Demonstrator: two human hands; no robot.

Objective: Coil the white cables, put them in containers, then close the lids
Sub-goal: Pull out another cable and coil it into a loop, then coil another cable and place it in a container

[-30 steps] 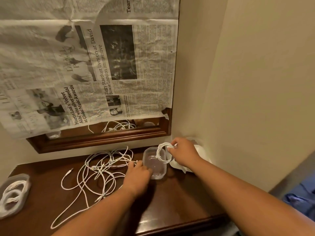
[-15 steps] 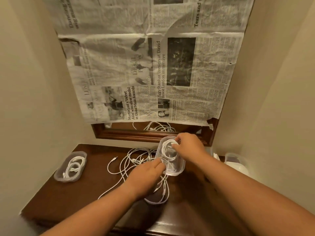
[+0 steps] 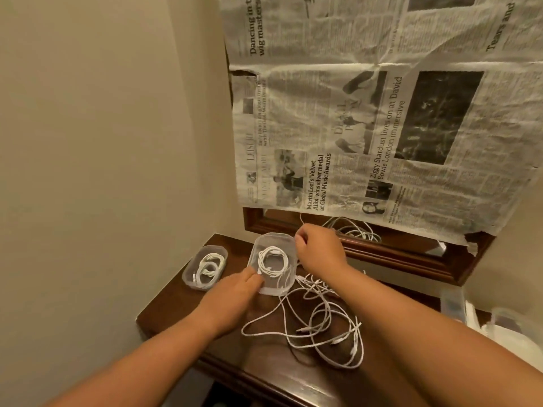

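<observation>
Your left hand [image 3: 235, 292] presses and your right hand [image 3: 320, 254] pinches the container [image 3: 274, 289] holding the coiled cable [image 3: 271, 261], under a newspaper [image 3: 323, 113] reading "Ziggy Stardust".

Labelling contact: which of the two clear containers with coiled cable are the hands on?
The container nearer the loose cables: left hand touches its near edge, right hand sits at its far corner. The other container, by the wall, is untouched.

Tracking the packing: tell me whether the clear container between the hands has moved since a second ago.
Yes. The clear container has moved left along the mirror frame, from its right end to its left end, beside the other container.
</observation>
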